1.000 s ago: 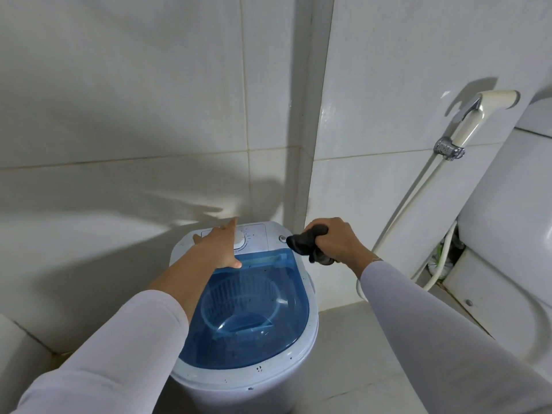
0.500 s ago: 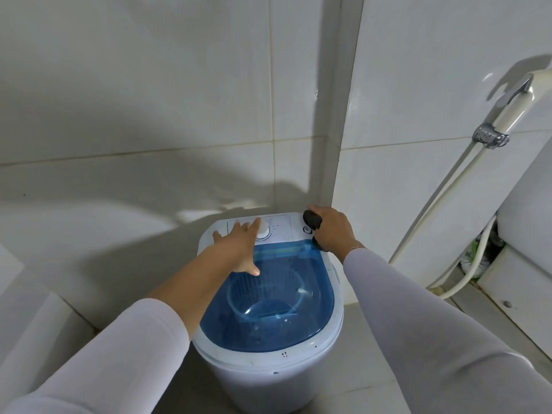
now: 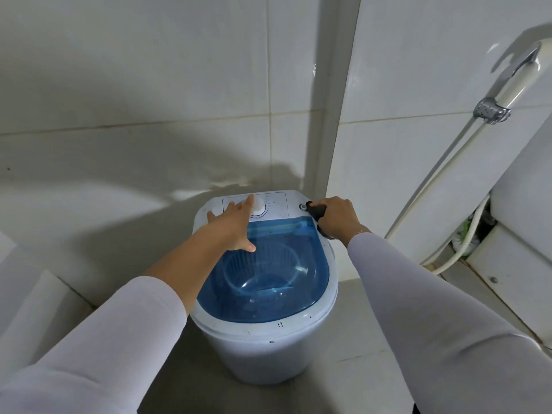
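We see glossy white wall tiles (image 3: 149,85), smooth, with thin joints. In the corner, on the matt grey floor (image 3: 358,369), stands a small round washing machine (image 3: 268,354) of white plastic. Its lid (image 3: 301,252) is translucent blue and D-shaped, and the ribbed basket (image 3: 263,264) shows through it. The left hand (image 3: 233,225) lies flat with straight fingers, one fingertip touching the round white dial (image 3: 259,206), and grips nothing. The right hand (image 3: 337,219) is curled tight round a black piece (image 3: 317,211) that looks rubbery, at the machine's far right corner. One second ago this piece was held off the right side of the machine; now its end is just beside the small round inlet (image 3: 303,206).
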### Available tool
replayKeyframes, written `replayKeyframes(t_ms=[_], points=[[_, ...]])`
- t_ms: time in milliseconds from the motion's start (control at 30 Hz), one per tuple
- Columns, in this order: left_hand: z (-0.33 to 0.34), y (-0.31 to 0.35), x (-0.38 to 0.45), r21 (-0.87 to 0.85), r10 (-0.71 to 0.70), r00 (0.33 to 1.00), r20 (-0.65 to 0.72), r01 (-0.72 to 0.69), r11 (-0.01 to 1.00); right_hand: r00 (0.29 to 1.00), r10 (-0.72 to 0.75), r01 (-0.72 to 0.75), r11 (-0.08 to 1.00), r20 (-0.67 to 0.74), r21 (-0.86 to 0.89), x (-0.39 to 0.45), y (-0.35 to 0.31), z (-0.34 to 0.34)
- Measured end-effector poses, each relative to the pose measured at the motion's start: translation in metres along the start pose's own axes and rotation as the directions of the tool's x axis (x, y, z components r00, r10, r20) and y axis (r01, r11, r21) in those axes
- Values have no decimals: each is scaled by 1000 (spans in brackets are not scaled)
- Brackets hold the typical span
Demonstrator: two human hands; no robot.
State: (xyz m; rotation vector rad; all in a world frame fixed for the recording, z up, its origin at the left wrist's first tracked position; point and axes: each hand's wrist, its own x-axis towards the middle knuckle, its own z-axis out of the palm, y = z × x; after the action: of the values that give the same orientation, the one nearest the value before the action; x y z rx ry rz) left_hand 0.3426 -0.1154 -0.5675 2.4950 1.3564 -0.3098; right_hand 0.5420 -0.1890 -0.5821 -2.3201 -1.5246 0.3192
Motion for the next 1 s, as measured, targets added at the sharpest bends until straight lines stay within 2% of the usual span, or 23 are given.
replayKeyframes(t_ms=[67, 267, 433, 600, 700, 767, 833, 1000], points=[[1, 0, -1, -2, -3, 1000, -7, 3, 1000, 1000, 1, -1, 1000, 3, -12, -9, 1, 0], [2, 5, -8, 5, -28, 999, -29, 28, 1000, 998, 63, -61, 989, -9, 132, -42, 4, -1], [6, 5, -12, 0, -50, 996, -77, 50, 999, 996, 88, -91, 981, 25, 172, -66, 8, -6], [7, 8, -19, 83, -14, 990, -142, 26, 996, 987, 71, -81, 994, 143, 67, -80, 17, -28], [4, 12, -23, 108, 22, 985, -173, -3, 994, 993, 111, -114, 975, 29, 191, -79, 19, -41], [2, 14, -27, 104, 42, 986, -163, -25, 994, 988, 142, -124, 956, -52, 265, -78, 18, -43], [3, 14, -33, 102, 58, 990, -127, -45, 994, 987, 147, -124, 950, -58, 287, -78, 17, -39], [7, 10, -41, 124, 23, 1000, -14, -21, 992, 994, 88, -98, 977, 64, 189, -84, 10, -17]])
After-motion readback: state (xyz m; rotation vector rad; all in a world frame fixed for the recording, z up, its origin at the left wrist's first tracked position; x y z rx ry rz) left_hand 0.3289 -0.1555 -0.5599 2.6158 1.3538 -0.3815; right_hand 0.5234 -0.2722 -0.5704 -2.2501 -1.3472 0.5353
